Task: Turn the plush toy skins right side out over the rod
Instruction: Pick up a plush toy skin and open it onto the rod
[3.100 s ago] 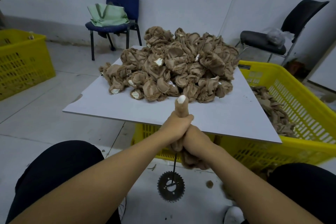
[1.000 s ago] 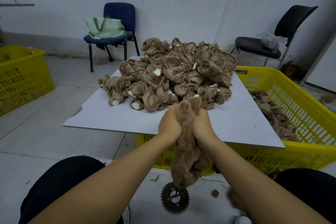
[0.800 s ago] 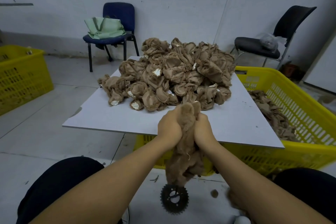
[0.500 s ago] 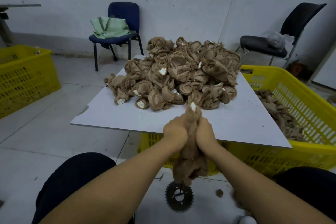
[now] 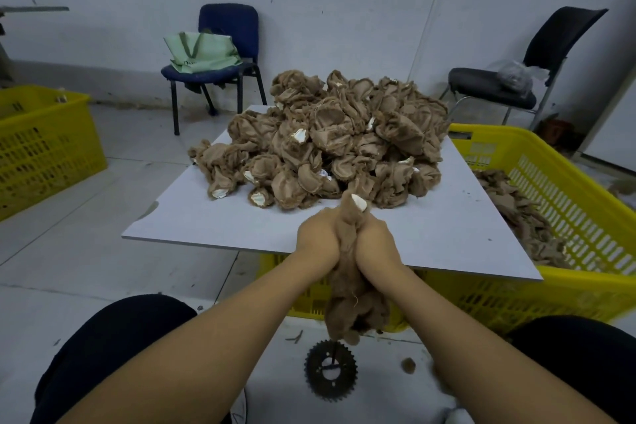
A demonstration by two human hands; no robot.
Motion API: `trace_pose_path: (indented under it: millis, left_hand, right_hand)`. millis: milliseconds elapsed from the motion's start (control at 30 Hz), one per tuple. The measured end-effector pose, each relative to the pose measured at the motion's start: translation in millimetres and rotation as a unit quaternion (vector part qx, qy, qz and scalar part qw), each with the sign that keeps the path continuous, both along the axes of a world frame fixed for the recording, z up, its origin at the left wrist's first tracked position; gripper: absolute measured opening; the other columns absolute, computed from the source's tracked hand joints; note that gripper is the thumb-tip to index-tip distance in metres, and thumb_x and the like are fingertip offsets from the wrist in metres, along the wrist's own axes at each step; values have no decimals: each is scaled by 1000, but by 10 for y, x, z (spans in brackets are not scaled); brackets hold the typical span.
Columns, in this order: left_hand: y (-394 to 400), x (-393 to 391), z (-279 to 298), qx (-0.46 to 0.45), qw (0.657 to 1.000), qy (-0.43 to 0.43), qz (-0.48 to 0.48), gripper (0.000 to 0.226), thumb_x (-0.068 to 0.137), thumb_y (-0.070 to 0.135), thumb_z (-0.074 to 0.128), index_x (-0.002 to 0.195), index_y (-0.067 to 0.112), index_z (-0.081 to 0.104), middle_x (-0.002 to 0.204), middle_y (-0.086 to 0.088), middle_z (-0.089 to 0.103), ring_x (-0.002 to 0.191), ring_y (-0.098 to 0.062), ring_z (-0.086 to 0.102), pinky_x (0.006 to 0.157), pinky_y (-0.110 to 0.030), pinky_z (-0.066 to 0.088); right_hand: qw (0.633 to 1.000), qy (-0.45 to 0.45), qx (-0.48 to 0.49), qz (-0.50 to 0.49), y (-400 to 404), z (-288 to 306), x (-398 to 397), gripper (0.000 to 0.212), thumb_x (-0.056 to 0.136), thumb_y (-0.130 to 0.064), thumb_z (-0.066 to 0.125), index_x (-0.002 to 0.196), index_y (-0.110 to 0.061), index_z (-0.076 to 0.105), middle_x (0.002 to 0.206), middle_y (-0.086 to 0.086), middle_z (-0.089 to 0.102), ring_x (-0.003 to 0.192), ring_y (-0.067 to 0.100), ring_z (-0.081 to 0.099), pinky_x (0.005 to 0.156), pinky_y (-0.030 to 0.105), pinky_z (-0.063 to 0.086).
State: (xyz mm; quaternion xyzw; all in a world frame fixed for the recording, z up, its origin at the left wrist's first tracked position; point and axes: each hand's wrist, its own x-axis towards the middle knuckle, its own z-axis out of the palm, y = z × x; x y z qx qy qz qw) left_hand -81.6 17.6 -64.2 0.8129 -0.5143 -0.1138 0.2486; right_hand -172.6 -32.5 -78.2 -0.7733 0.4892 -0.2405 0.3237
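Fingers of left hand (image 5: 318, 234) and right hand (image 5: 373, 240) clench the upright plush skin (image 5: 354, 303), its white tip (image 5: 359, 202) pointing up.

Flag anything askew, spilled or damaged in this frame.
Small bits of brown fluff lie loose on the floor beside the sprocket base, likely shed from the skins. The white board rests on a yellow crate and overhangs it toward the left. Otherwise nothing stands out.

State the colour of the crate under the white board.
Yellow crate, seen best in the head view.
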Motion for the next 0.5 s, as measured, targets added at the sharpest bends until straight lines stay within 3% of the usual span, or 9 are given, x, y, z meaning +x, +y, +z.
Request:
trace_pose_path:
  millis: [33, 100, 167, 233, 300, 400, 500]
  left_hand:
    - [1, 24, 43, -87, 995, 40, -5, 23, 106, 23, 43, 101, 11, 62, 106, -9, 66, 97, -25, 62, 81, -41, 51]
    - [-3, 6, 153, -277, 949, 150, 10, 24, 106, 21, 40, 90, 12, 56, 88, -6, 62, 80, -19, 59, 71, -46, 49]
    - [-5, -99, 220, -384, 902, 199, 17, 29, 106, 25, 37, 83, 15, 50, 74, 0, 53, 65, -13, 50, 63, -42, 43]
    - [15, -209, 196, -405, 891, 204, 22, 36, 106, 34, 33, 79, 15, 47, 67, 2, 49, 59, -11, 46, 58, -45, 41]
    - [-1, -230, 145, -404, 889, 209, 42, 43, 107, 40, 30, 80, 15, 51, 67, -4, 55, 59, -19, 53, 58, -50, 44]
    - [-29, -179, 90, -410, 881, 232, 49, 50, 108, 41, 32, 74, 10, 50, 63, -14, 52, 58, -31, 51, 54, -53, 41]
    - [-34, -181, 109, -436, 848, 292, 69, 51, 109, 37, 32, 65, 14, 42, 51, 6, 43, 50, -13, 44, 49, -39, 40]
  right_hand:
    - [1000, -9, -15, 0, -32, 72, -17, 23, 103, -26, 45, 97, -11, 60, 98, 11, 64, 91, 31, 62, 79, 41, 52]
    - [999, -19, -51, -5, -107, 229, -33, 23, 100, -22, 47, 88, -8, 61, 92, 11, 67, 85, 31, 63, 72, 42, 53]
    - [995, -79, -65, 9, -116, 355, -39, 23, 97, -19, 50, 83, -9, 64, 82, 10, 67, 76, 29, 64, 65, 44, 54]
    - [988, -136, -64, 33, -58, 391, -5, 23, 97, -17, 54, 77, -13, 63, 73, 6, 66, 69, 24, 63, 59, 38, 49]
    - [992, -108, -50, 43, 8, 328, 58, 23, 100, -19, 52, 78, -18, 59, 73, 1, 63, 69, 19, 61, 55, 30, 43]
    - [996, -71, -29, 36, 100, 147, 90, 25, 103, -19, 43, 80, -20, 52, 79, 3, 62, 75, 24, 61, 60, 32, 43]
    - [996, -81, -8, 28, 114, 144, 67, 27, 102, -18, 41, 79, -19, 53, 83, 8, 65, 77, 27, 62, 65, 39, 50]
